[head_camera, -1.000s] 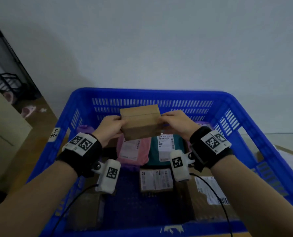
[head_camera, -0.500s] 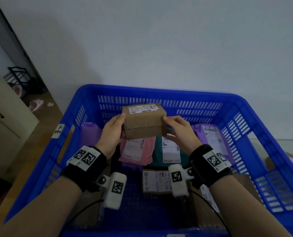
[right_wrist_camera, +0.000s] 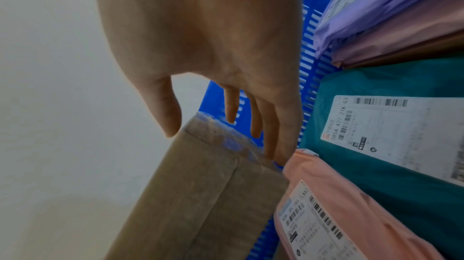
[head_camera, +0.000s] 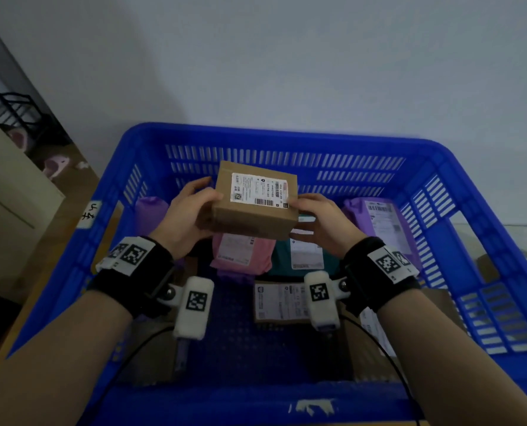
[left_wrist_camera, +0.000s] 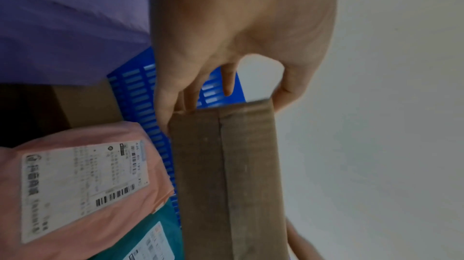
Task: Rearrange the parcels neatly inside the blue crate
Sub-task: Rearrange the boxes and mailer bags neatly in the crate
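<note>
A small brown cardboard box (head_camera: 254, 199) with a white label on top is held above the middle of the blue crate (head_camera: 287, 136). My left hand (head_camera: 188, 216) grips its left end and my right hand (head_camera: 323, 219) grips its right end. In the left wrist view the fingers and thumb clamp the box (left_wrist_camera: 226, 175) at its end. In the right wrist view the box (right_wrist_camera: 200, 194) is held the same way. Below lie a pink mailer (head_camera: 243, 252), a teal mailer (head_camera: 305, 256), a purple mailer (head_camera: 379, 222) at the right and another purple one (head_camera: 150, 210) at the left.
A flat brown parcel with a white label (head_camera: 279, 302) lies on the crate floor near the front, with more cardboard parcels along the front left and front right. A white wall (head_camera: 287, 72) stands behind the crate. A cabinet (head_camera: 7, 192) is at the left.
The box has been tipped so that its labelled face now points up toward me. Both hands keep hold of its ends and have shifted slightly forward.
</note>
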Tool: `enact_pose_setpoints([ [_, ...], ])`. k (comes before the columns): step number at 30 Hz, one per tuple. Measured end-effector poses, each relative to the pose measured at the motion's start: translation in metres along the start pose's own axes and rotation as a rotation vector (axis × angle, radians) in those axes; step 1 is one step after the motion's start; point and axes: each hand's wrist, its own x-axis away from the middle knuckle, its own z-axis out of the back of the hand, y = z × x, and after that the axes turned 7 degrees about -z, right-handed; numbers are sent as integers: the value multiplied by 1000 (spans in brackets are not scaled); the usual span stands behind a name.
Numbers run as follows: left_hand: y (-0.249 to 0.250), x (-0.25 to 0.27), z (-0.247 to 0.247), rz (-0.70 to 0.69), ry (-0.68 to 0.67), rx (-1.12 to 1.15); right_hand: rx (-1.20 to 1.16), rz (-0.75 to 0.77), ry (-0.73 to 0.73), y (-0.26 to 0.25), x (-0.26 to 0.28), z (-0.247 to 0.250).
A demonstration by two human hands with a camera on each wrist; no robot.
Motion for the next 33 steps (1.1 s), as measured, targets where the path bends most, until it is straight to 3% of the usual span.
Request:
enact_pose_setpoints([
  [5,-7,-3,14,203,-263,-138,165,-104,-96,2,7,2],
  [12,-31,1,12,428,-436,-455,473,-289,-229,19,7,4],
  [16,-60,2,22,620,-557,-516,690,-400,-310,32,8,2],
  [19,-75,2,24,730,-625,-562,978,-477,-406,35,-1,-4],
  [26,-99,13,8,884,-719,-649,1366,-606,-604,50,-20,-16],
  [29,-110,10,11,954,-789,-606,1540,-590,-681,54,-27,-23],
  [33,-118,5,13,1022,-869,-577,1871,-393,-747,52,-35,-33],
])
